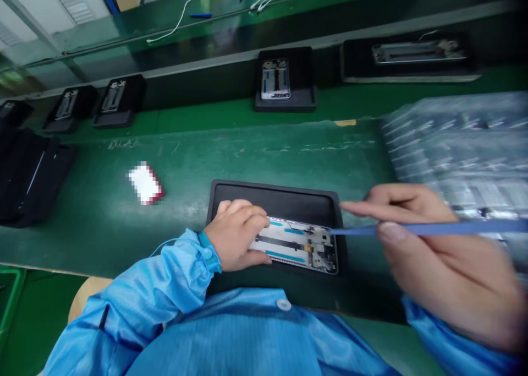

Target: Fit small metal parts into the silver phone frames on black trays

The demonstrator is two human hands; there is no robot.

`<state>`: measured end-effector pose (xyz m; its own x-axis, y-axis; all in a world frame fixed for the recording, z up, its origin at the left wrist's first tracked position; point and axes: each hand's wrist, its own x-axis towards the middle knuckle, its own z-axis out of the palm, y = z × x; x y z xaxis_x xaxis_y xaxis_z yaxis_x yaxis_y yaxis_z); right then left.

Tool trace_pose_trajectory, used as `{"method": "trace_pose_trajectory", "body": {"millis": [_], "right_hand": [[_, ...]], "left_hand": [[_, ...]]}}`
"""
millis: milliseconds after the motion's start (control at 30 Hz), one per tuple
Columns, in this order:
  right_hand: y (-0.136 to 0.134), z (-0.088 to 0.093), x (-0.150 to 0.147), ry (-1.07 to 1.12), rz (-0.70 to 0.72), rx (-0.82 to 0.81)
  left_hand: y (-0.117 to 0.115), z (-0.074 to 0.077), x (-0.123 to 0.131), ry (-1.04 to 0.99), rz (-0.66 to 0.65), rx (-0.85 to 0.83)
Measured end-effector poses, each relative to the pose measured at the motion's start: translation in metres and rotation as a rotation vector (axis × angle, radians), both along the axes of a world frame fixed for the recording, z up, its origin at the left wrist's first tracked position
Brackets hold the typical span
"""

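Your left hand (236,235) clamps the phone (284,244) along the tray's (276,186) near edge; right hand (437,255) pinches a blue stick (454,229). Strips (284,256) on, board (324,246) bare: looks part-done.

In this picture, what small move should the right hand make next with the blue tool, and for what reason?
Perhaps the right hand should ease the blue tool gently toward the exposed board of the opened phone: its tip already points at that end, though contact is unclear, and the left hand holds the phone on the black tray.
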<state>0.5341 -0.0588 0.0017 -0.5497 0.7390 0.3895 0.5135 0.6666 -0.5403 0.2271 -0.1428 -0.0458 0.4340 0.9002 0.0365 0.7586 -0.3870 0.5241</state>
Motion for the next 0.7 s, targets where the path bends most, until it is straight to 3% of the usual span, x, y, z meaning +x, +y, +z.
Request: {"method": "trace_pose_trajectory", "body": {"millis": [100,267,700], "right_hand": [[-0.012,-0.018,-0.008,0.027,0.065,-0.072],[-0.019,-0.051,-0.023,0.021,-0.049,-0.069],[-0.018,-0.045,-0.028,0.006,-0.061,-0.05]], "left_hand": [[0.0,-0.001,-0.001,0.003,-0.012,-0.002],[-0.001,-0.001,-0.001,-0.001,-0.001,0.015],[-0.002,-0.002,-0.002,-0.006,-0.013,0.067]]}}
